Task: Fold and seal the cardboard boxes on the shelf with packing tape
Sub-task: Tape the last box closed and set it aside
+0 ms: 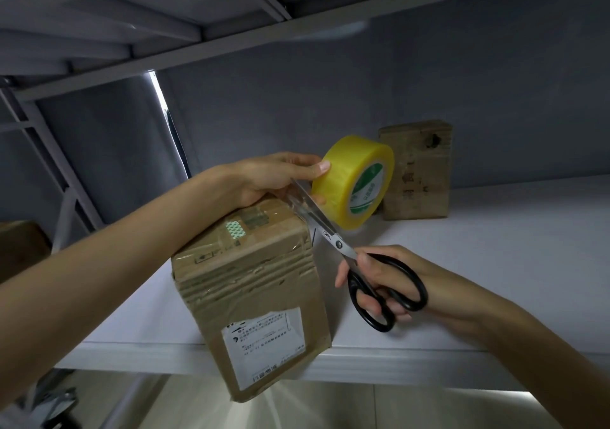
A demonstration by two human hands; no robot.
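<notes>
1. On a white metal shelf (495, 263), beneath the underside of the shelf above (165, 16) and against a grey back wall (363, 98), a person works with both hands at a taped parcel.
2. Nearest the camera, a brown cardboard box (251, 296) stands at the shelf's front edge, its lower part overhanging the edge; clear tape bands wrap its top and front, and a white shipping label (267, 346) covers the lower front face.
3. At the back right, a second cardboard box (417, 171) stands upright against the wall, well apart from the first.
4. A left hand (274, 178) holds a yellow roll of packing tape (355, 181) above the far corner of the near box, fingers curled around the roll's edge, the wrist resting on the box top.
5. A right hand (379, 283) grips black-handled scissors (359, 260), fingers through the loops; the blades stand slightly parted and point up toward the tape stretched between roll and box.
6. At far left, the corner of another brown box (19, 247) shows beside the shelf's grey upright.
</notes>
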